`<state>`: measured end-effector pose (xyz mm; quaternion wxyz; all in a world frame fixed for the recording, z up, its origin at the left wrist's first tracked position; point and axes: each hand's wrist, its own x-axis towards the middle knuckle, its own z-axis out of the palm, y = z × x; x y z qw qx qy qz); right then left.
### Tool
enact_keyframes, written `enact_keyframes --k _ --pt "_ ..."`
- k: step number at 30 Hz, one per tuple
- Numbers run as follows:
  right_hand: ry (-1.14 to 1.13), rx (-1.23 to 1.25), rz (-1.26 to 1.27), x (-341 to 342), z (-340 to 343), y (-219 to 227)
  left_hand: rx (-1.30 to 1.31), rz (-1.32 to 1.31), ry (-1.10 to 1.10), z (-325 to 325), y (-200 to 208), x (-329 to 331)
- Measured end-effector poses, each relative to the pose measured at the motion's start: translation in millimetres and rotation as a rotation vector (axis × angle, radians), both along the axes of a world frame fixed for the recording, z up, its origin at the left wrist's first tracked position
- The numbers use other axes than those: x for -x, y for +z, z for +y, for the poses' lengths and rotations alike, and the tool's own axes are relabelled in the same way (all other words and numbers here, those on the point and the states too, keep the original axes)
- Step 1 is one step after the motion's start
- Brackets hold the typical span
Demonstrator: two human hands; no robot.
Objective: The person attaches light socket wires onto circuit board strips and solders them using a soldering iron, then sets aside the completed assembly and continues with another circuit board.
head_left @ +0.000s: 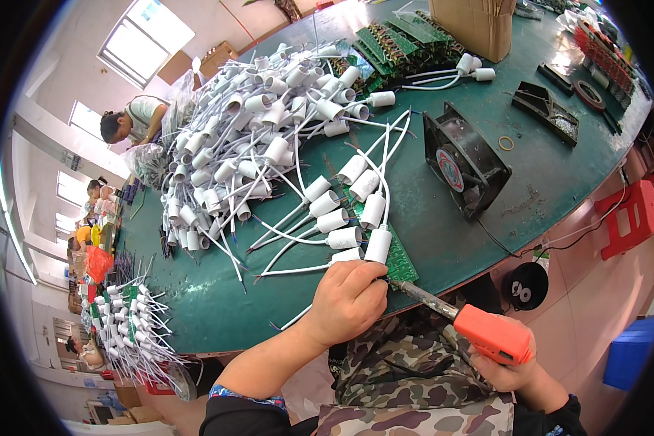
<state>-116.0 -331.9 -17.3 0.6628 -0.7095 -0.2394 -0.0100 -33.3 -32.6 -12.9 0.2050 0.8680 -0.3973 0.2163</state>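
My right hand (507, 367) is wrapped round the red-orange handle of a soldering gun (490, 334). Its metal barrel points left, and the tip meets the near edge of a green circuit board (401, 263) beside my left fingers. My left hand (349, 301) is closed in a pinch at that same edge; what lies between its fingertips is hidden. White cylindrical lamp holders (343, 237) with white cables lie in two rows along the board, one upright holder (378, 243) just above my left fingers. A loose white cable (296, 317) emerges left of my left hand.
A large heap of lamp holders (258, 105) covers the table's left side. A black fan (465, 160) stands right of the board. Stacked circuit boards (396, 43), a cardboard box (476, 25) and a black tray (546, 112) sit farther back. Other people (134, 120) work at the left.
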Motion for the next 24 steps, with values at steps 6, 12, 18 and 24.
enact_keyframes --k 6,12,18,24 --pt "-0.031 0.044 -0.015 1 -1 2 0.003 0.003 -0.001 0 0 0" --pt "-0.178 -0.093 0.379 20 -6 5 0.006 0.004 0.000 0 0 -1" --pt "-0.204 -0.093 0.287 16 -9 6 0.009 0.000 0.002 -1 1 -1" --pt "-0.074 -0.120 0.252 8 -4 7 0.008 0.004 0.005 -1 1 -1"
